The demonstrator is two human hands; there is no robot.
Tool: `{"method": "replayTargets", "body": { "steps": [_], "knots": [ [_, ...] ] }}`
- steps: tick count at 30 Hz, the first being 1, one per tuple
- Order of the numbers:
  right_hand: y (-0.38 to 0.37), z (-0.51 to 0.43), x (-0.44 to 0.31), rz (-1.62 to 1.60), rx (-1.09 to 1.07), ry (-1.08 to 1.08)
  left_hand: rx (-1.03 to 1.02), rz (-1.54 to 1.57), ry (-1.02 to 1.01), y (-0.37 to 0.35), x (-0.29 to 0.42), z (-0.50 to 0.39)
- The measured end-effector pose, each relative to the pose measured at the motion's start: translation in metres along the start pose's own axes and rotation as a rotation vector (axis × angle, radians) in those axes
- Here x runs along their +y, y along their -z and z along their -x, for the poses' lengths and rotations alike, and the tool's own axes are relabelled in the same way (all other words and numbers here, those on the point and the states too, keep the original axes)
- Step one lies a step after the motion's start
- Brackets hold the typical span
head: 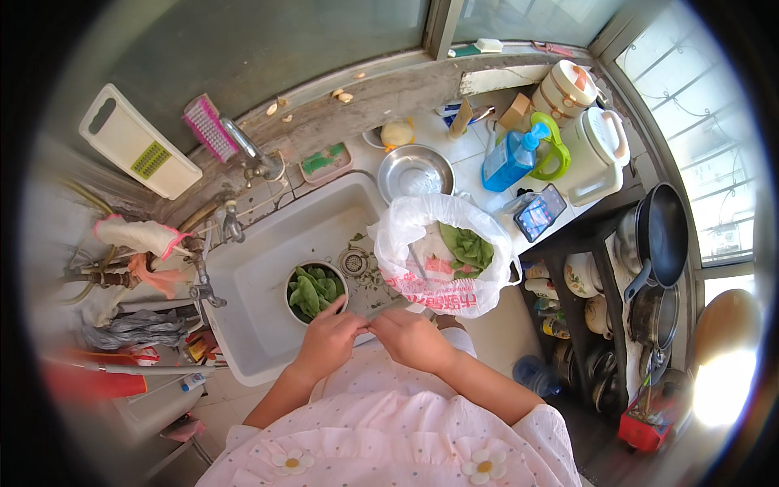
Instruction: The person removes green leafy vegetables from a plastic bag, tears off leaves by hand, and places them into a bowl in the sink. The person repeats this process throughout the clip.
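My left hand [330,338] and my right hand [406,336] meet fingertip to fingertip over the front edge of a pale sink [248,304]. Whatever may be pinched between them is too small or hidden to make out. Just beyond my left hand, a white-rimmed bowl [290,306] full of green leaves [313,290] stands in the basin. To the right of it, a white plastic bag [389,243] with red print gapes wide, with more leafy greens [468,243] inside. Leaf scraps lie around the sink drain [353,262].
A steel basin [416,173] sits behind the bag. A blue pump bottle [508,159], a smartphone [540,213] and a white jug [593,155] occupy the right counter. Taps [261,164] rise behind the sink. At right, a dark rack [599,243] holds pots and a frying pan [663,237].
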State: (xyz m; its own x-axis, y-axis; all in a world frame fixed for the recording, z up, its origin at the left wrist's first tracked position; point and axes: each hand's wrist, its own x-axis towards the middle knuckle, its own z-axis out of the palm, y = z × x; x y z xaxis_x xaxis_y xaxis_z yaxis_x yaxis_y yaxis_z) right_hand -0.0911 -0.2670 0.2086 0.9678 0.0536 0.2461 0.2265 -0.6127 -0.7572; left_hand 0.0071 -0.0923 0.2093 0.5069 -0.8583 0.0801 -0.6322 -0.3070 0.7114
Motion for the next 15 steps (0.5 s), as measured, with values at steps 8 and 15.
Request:
{"method": "replayTargets", "body": {
  "steps": [8,15],
  "knots": [
    [0.002,-0.015,-0.014,-0.325,0.177,-0.195,0.478,0.712,0.333,-0.007,0.018,-0.003],
    [-0.040,0.018,0.031,0.007,0.039,-0.250,0.945,0.838,0.666,-0.027,-0.107,0.009]
  ]
}}
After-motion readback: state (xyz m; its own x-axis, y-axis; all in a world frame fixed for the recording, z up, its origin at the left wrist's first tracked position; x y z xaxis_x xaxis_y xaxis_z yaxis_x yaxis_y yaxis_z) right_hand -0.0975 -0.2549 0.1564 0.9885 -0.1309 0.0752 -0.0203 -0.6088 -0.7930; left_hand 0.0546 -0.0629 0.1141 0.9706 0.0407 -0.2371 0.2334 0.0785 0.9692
